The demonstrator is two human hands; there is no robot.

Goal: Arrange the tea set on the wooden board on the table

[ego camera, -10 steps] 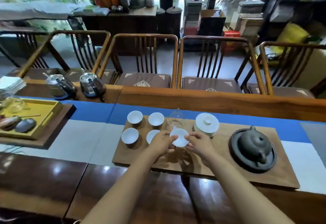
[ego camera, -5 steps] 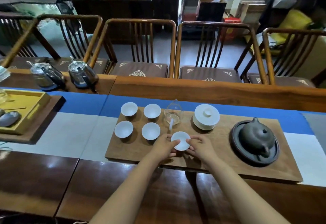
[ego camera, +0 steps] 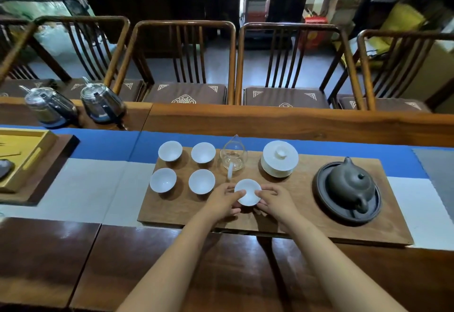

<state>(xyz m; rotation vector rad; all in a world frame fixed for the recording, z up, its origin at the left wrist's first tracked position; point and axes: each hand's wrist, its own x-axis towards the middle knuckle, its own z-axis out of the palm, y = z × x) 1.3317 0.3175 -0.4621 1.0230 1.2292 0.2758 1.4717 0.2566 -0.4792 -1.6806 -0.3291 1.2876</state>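
Small white cup (ego camera: 247,192) near wooden board (ego camera: 282,223) front edge: light, glazed, slippery, chip-prone. Left hand (ego camera: 222,200), right hand (ego camera: 276,200) fingers pinched on rim; hold opposite sides.

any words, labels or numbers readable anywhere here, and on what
None can be read.
Brown chair cushions: gold woven emblems, ornament only, no letters.
Red box on the floor behind: any print is too blurred.
White cups and dark clay teapot: no markings visible.
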